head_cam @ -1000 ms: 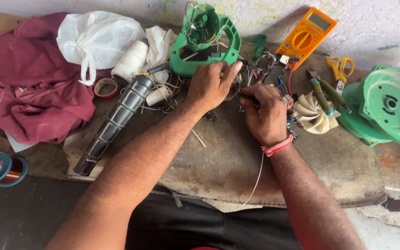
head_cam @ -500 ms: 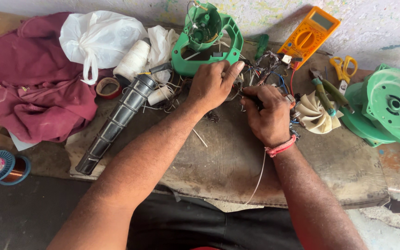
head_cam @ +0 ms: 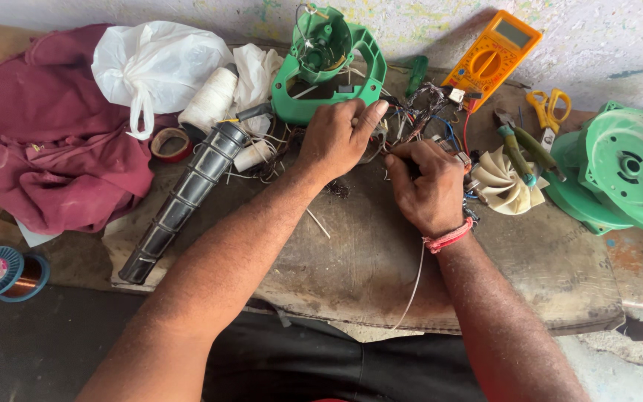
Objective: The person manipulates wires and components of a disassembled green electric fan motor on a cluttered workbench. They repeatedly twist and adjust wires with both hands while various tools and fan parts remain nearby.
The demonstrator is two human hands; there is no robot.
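Both grips are closed on the wire bundle [head_cam: 418, 112] at mid-tabletop [head_cam: 351, 260], left hand [head_cam: 336, 138] pinching strands beside the green housing [head_cam: 329, 67], right hand [head_cam: 429, 186] fisted around a thin tool, apparently steadying the wires for work near the fan [head_cam: 507, 182].

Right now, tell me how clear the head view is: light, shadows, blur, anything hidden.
Head view: soft, even daylight, no glare; faint shadows only under the black ribbed tube and the yellow multimeter. Left hand and right hand are sharp, without motion blur. The tangle of wires is too fine to trace, and the fists hide whatever they grip. Edges bow slightly from the wide lens.
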